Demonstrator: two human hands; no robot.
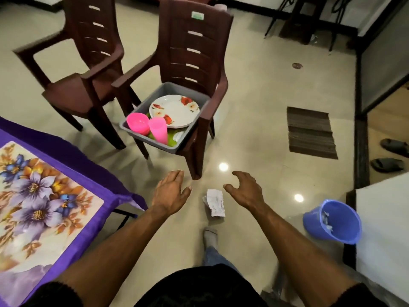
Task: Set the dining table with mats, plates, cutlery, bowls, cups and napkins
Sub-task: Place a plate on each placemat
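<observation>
Left hand (170, 191): extended forward over the floor, fingers straight and relaxed, grasping nothing
Right hand (244, 191): extended forward beside the left, fingers loosely curved and spread, thumb apart, grasping nothing
Grey tub (200, 96): rests on the seat of the nearer brown plastic armchair (194, 49), its front corner overhanging the seat's front edge
Floral plates (174, 110): white with red flowers, stacked in the tub toward its back wall
Pink bowl (137, 123): at the tub's front left corner, open side up
Pink cup (158, 130): upright, just beside the bowl, against the tub's front wall
Green item (173, 136): partly seen on the tub's floor under the plates; kind cannot be told
Floral placemat (37, 196): purple and orange flowers, lies flat on the purple tablecloth (73, 156) near the table's corner, at the left edge of the view
Second brown armchair (88, 54): just beside the first, to its left
Crumpled paper (214, 202): on the tiled floor between the two hands
Blue bucket (338, 222): tilted, on the floor at right, scraps inside
Dark floor mat (311, 132): flat on the floor, well apart from the chairs
Sandals (391, 155): a pair at the right edge of the floor
</observation>
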